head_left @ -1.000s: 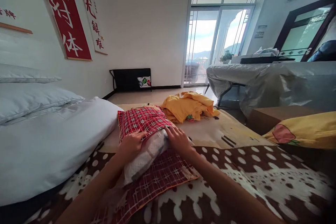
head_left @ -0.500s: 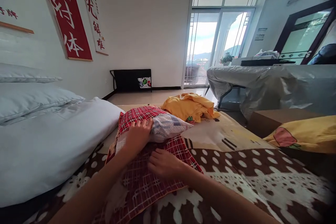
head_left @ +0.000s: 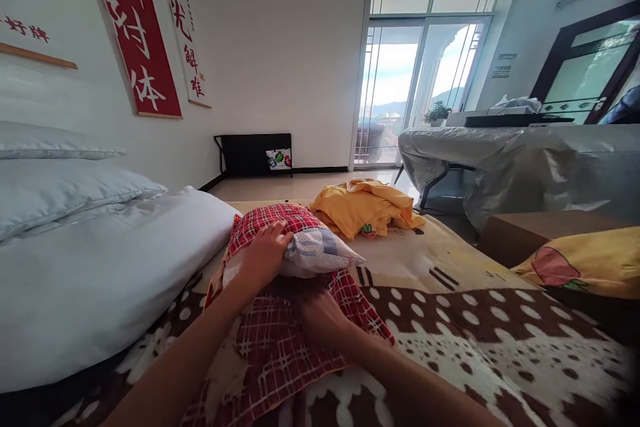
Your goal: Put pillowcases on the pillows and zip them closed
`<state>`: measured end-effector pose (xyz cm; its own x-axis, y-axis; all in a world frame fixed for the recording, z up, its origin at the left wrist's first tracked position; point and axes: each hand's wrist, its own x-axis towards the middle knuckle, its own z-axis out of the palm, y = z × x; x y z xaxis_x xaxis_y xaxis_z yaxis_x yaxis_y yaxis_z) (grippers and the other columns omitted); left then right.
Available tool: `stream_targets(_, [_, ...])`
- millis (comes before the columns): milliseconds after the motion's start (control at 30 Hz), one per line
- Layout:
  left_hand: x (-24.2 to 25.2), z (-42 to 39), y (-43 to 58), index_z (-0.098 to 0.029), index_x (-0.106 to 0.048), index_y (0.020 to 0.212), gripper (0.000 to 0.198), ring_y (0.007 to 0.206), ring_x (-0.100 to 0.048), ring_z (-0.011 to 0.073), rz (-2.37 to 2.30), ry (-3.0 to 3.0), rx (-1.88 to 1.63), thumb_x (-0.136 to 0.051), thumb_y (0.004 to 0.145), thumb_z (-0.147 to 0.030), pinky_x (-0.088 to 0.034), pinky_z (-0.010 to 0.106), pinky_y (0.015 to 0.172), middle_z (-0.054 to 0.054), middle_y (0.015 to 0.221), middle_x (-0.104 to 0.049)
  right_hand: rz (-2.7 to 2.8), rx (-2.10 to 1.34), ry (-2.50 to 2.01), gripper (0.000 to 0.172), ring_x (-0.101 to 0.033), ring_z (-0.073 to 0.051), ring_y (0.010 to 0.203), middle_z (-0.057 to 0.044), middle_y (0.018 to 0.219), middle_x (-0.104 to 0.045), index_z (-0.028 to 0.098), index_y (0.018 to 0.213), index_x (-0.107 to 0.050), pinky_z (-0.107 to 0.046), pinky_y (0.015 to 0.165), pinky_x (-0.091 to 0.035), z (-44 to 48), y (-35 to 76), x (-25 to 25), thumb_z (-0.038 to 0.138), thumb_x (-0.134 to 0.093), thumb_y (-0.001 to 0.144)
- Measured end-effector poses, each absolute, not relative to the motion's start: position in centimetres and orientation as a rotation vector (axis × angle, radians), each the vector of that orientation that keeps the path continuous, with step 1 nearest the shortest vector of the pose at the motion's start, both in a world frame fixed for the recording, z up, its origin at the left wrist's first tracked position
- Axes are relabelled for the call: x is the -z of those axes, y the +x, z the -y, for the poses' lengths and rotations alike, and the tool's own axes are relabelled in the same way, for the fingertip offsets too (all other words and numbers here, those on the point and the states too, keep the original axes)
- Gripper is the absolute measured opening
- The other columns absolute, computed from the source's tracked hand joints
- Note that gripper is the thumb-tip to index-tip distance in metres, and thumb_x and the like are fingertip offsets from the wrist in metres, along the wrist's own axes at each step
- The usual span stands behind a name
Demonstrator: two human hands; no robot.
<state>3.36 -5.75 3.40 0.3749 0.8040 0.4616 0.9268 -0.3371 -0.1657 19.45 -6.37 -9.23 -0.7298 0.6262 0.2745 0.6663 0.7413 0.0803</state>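
Pillow: white with blue-grey checks, near the middle of the frame, partly inside the cover, one pointed corner bare toward the right.
Cover: red plaid, its upper part over the pillow's far side, its lower part spread below on the blanket.
Left hand: on top of the pillow at the cover's edge, fingers bent and close together; whether they pinch any cloth, I cannot tell.
Right hand: over the lower part of the cover, fingertips in shadow under the pillow's near edge; how far closed it is, or what it holds, I cannot tell.
Blanket: brown and cream, across the bottom of the frame.
Yellow cloth: crumpled, just beyond the cover, right of centre.
White bedding: bulky, along the left side.
Box: brown, at the right.
Table: draped in clear plastic, upper right.
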Motion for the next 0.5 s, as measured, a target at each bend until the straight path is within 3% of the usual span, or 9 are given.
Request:
stream_targets(100, [-2.5,4.6,2.5,-0.017,-0.057,0.115,0.038,0.127,-0.043,0.0197,1.565,-2.408,0.526,-0.041,0.082,-0.009,-0.032,0.035,0.109,0.009,0.138,-0.047,2.724,0.285,-0.955,0.01,-0.058,-0.02,0.076,-0.007,0.082,-0.065,0.015,0.084,-0.059,-0.032,0.071,-0.038,9.3,21.3,7.9,0.017,-0.05,0.081])
stream_targets(200, [-0.9,4.1,2.1,-0.016,-0.058,0.116,0.036,0.128,-0.043,0.0183,1.585,-2.483,0.505,-0.041,0.084,-0.013,-0.032,0.033,0.109,0.009,0.136,-0.05,2.667,0.213,-0.925,0.007,-0.056,-0.016,0.07,-0.003,0.078,-0.063,0.017,0.079,-0.056,-0.028,0.065,-0.034,11.8,22.7,5.5,0.017,-0.049,0.082])
stream_targets(400, [2.5,6.4,3.2,-0.013,-0.057,0.119,0.037,0.13,-0.04,0.0291,1.542,-2.547,0.327,-0.039,0.086,-0.013,-0.036,0.048,0.104,0.016,0.137,-0.047,2.534,0.064,-0.901,0.007,-0.054,-0.013,0.065,0.0,0.073,-0.062,0.019,0.073,-0.053,-0.025,0.06,-0.032,12.2,23.3,1.3,0.018,-0.053,0.08])
stream_targets(500, [3.2,8.2,2.9,-0.011,-0.053,0.123,0.041,0.136,-0.031,0.0286,1.481,-2.619,0.21,-0.039,0.085,-0.01,-0.031,0.048,0.107,0.016,0.143,-0.04,2.591,0.104,-0.941,0.003,-0.054,-0.013,0.064,0.0,0.073,-0.063,0.019,0.074,-0.056,-0.025,0.058,-0.03,10.7,23.6,0.2,0.018,-0.056,0.077])
